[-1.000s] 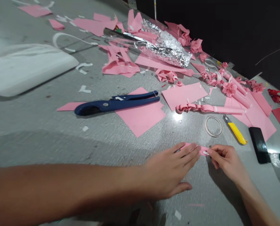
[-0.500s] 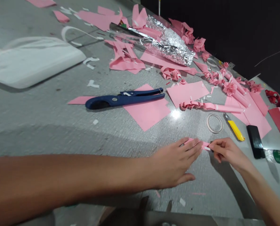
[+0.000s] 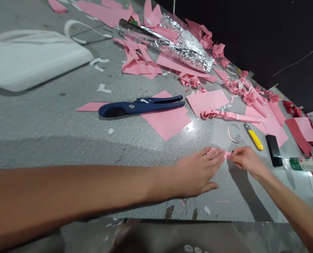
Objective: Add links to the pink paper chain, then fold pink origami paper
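Note:
My left hand (image 3: 198, 172) lies flat, fingers stretched out, over a small pink paper strip (image 3: 226, 154) on the grey table. Most of the strip is hidden under those fingers. At the strip's right end, my right hand (image 3: 247, 161) pinches the paper between thumb and forefinger, close to the left fingertips. Just beyond the hands lie a roll of narrow tape (image 3: 235, 141) and a yellow utility knife (image 3: 255, 138). Blue-handled shears (image 3: 130, 108) rest across a pink paper sheet (image 3: 167, 123) farther left.
To the right are a black phone (image 3: 274, 151) and a plastic bottle (image 3: 300, 163) on its side. Crumpled foil (image 3: 193, 45), twisted pink paper flowers (image 3: 249, 97) and scraps cover the far side. A white bag-like object (image 3: 38, 63) sits at left. The table's front edge (image 3: 188, 220) runs below my arms.
The view has shifted, showing more of the table's front edge and right side. My left hand still presses on the strip. A white piece visible earlier beside my right fingertips no longer shows clearly.

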Demonstrator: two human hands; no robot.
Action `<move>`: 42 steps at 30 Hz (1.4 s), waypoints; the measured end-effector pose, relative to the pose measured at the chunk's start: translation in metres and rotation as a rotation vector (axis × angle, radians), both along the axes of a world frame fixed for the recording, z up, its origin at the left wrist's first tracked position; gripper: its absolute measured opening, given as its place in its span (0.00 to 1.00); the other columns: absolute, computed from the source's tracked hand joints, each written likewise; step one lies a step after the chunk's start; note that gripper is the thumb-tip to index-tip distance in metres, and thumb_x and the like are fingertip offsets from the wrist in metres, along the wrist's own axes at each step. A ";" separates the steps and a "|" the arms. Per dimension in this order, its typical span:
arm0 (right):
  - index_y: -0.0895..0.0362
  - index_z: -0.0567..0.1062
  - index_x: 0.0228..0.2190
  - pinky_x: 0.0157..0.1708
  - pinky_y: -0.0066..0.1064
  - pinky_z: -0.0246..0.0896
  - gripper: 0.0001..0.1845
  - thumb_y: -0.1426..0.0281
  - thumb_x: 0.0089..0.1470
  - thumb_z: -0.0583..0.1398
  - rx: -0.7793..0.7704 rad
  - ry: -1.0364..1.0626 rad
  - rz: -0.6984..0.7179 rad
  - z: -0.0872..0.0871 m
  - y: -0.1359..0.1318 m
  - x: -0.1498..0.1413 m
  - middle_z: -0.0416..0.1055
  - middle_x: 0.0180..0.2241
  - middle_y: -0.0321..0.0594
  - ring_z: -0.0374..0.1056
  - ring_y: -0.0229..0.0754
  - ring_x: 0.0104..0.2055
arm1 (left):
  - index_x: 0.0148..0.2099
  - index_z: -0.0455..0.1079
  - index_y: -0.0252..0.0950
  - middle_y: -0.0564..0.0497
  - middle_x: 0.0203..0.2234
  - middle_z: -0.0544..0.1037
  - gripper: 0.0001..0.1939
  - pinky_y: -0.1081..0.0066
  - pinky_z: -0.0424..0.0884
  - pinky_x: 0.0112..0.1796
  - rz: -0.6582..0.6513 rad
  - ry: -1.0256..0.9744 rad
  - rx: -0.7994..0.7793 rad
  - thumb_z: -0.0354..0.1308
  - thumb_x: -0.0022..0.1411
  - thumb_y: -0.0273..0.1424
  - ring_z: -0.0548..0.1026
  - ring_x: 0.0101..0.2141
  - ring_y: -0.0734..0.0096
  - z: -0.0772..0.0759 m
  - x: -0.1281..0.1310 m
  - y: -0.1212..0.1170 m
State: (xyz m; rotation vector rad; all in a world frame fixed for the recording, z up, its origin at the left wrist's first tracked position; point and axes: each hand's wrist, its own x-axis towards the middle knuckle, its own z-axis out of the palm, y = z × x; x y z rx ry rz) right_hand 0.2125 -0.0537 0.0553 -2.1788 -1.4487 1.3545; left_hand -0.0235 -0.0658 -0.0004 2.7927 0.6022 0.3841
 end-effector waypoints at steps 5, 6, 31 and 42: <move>0.53 0.67 0.14 0.19 0.30 0.35 0.27 0.50 0.41 0.73 -0.022 -0.018 -0.024 0.003 -0.001 0.000 0.57 0.09 0.27 0.46 0.31 0.15 | 0.74 0.57 0.22 0.31 0.72 0.63 0.43 0.54 0.53 0.68 0.002 -0.056 0.002 0.55 0.73 0.52 0.60 0.71 0.44 -0.005 0.001 0.000; 0.53 0.67 0.13 0.19 0.30 0.34 0.29 0.49 0.40 0.74 -0.028 -0.016 -0.025 0.004 -0.001 0.000 0.56 0.09 0.27 0.46 0.31 0.15 | 0.74 0.58 0.22 0.31 0.72 0.63 0.43 0.54 0.53 0.68 0.001 -0.062 -0.003 0.55 0.73 0.52 0.61 0.71 0.44 -0.005 0.001 0.000; 0.54 0.77 0.25 0.25 0.31 0.52 0.17 0.55 0.56 0.67 0.246 0.029 0.237 0.000 0.006 0.015 0.70 0.22 0.33 0.61 0.39 0.24 | 0.75 0.54 0.24 0.35 0.73 0.62 0.42 0.52 0.53 0.69 -0.019 -0.011 0.003 0.49 0.76 0.53 0.58 0.72 0.45 -0.011 -0.001 -0.001; 0.54 0.81 0.34 0.36 0.34 0.63 0.09 0.73 0.64 0.60 0.469 -0.157 0.590 -0.002 -0.001 0.000 0.80 0.32 0.38 0.73 0.43 0.33 | 0.73 0.58 0.23 0.32 0.69 0.68 0.41 0.54 0.57 0.66 -0.005 -0.025 0.022 0.52 0.75 0.53 0.64 0.69 0.45 -0.001 -0.003 -0.001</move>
